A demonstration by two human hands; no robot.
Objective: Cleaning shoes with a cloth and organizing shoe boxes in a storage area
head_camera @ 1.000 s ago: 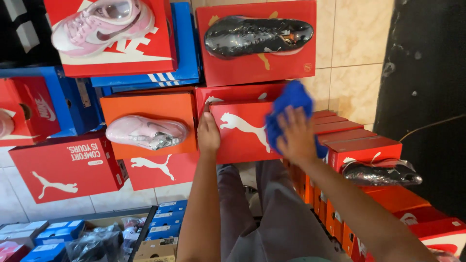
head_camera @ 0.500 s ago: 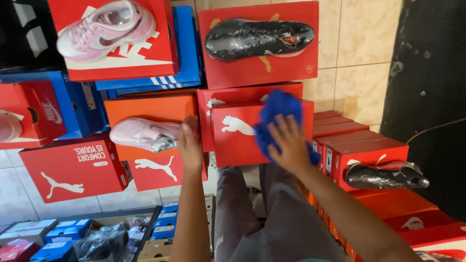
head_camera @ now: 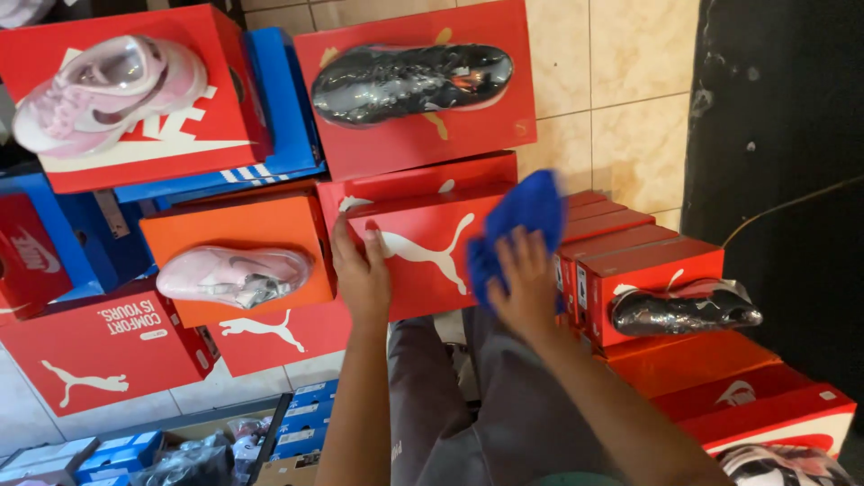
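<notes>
Stacks of shoe boxes fill the space, red, orange and blue, piled against a wall of beige tiles (head_camera: 621,108) with a dark panel (head_camera: 783,180) to the right. There is no counter; the boxes rest on each other and on a pale tiled floor (head_camera: 18,414) at lower left.

The left hand (head_camera: 362,274) lies flat with fingers spread against the left edge of a red shoe box (head_camera: 423,261) held on the person's lap. The right hand (head_camera: 526,283) presses a blue cloth (head_camera: 517,225) onto the right part of that box lid, fingers curled over the cloth.

Above it, a black shoe (head_camera: 409,81) wrapped in clear film sits on another red box. To the left, a pink shoe (head_camera: 234,274) lies on an orange box (head_camera: 234,234), and a pink and white shoe (head_camera: 108,90) rests on a red box at upper left. At right, a second wrapped black shoe (head_camera: 684,306) lies on a row of red boxes.

The cloth is blurred, so its folds are hard to make out. The box's lower edge is hidden behind both hands and grey trousers (head_camera: 486,414). Blue boxes (head_camera: 117,450) along the bottom edge are cut off, as is a shoe at the lower right corner.
</notes>
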